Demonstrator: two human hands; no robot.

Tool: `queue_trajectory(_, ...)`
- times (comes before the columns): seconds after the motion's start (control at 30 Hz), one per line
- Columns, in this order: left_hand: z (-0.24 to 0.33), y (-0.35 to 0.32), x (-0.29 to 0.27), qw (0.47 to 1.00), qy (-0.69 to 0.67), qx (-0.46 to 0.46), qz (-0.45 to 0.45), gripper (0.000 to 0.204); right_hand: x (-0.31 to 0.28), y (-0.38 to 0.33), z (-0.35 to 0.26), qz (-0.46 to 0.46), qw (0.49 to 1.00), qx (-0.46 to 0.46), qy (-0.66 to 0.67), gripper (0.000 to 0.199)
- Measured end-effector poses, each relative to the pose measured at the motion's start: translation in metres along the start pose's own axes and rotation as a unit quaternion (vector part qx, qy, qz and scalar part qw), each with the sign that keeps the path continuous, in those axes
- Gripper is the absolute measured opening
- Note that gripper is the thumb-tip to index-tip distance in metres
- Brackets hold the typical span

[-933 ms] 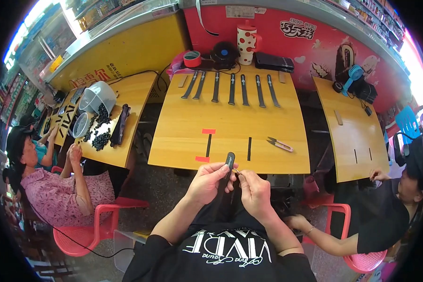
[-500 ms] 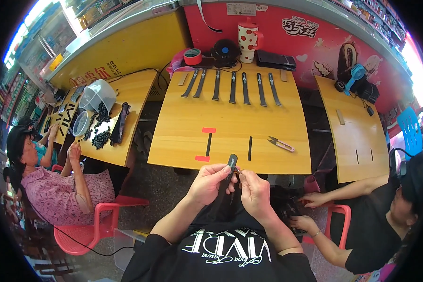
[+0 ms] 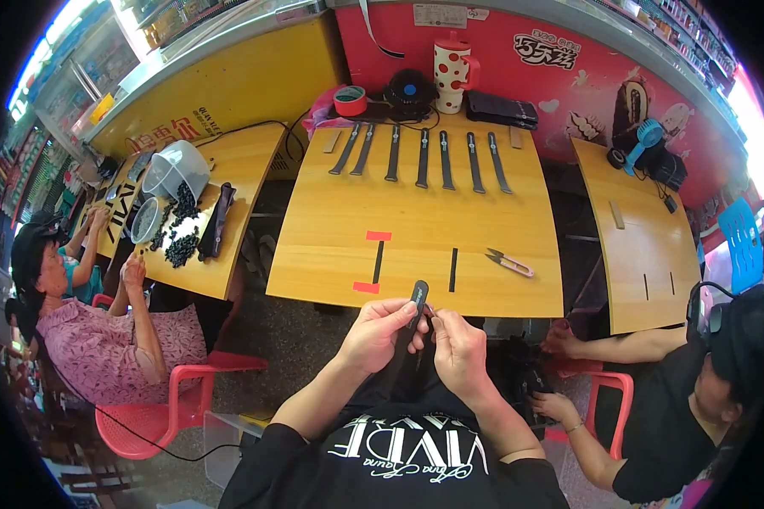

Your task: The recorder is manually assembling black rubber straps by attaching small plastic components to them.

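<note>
Just past the table's near edge, my left hand [image 3: 380, 331] is closed round a black strap [image 3: 419, 294], its rounded end sticking up above my thumb. Close beside it, my right hand [image 3: 458, 341] pinches something small and thin near the strap's edge; what it is cannot be made out. The strap's lower part hangs below my fingers and blends into my dark clothing. Lying on the yellow table [image 3: 331, 242] beyond my hands are a pair of thread snips [image 3: 511, 262] and a row of several similar black straps [image 3: 423, 159] farther back.
Red tape pieces [image 3: 366, 288] and dark strips [image 3: 454, 270] mark the table. At its back stand a tape roll [image 3: 350, 101], a small fan [image 3: 409, 92], a spotted tumbler [image 3: 452, 72] and a dark pouch [image 3: 502, 112]. Co-workers sit on both sides; black pieces [image 3: 182, 249] cover the left table.
My hands and the strap stay almost in place. At the right, the co-worker's head and hands have shifted slightly. The view has moved a little.
</note>
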State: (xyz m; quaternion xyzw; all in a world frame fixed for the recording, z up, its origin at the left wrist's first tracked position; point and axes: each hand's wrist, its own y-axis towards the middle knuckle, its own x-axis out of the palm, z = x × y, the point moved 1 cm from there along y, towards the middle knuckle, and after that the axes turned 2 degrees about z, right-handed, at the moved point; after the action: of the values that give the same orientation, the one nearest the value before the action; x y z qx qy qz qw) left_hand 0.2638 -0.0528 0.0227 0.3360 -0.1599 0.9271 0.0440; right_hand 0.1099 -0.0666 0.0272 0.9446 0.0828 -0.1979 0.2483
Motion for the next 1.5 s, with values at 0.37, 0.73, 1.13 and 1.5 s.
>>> queue_trajectory(0.37,-0.004,0.0,-0.003,1.0,0.014,0.0,0.015,0.022,0.0,-0.001,0.004,0.005,0.997,-0.04,-0.072,0.013)
queue_trajectory(0.73,-0.002,-0.003,-0.007,0.97,0.23,0.067,0.045,0.016,-0.003,-0.004,0.003,-0.026,0.983,-0.116,-0.141,0.025)
queue_trajectory(1.13,0.002,-0.007,0.001,0.952,0.304,0.048,0.004,0.017,-0.008,0.002,0.015,-0.125,0.973,0.092,0.172,0.009)
queue_trajectory(1.5,0.003,-0.014,-0.016,0.941,0.338,0.002,-0.023,0.016,-0.001,-0.002,0.019,-0.17,0.957,0.116,0.205,0.008)
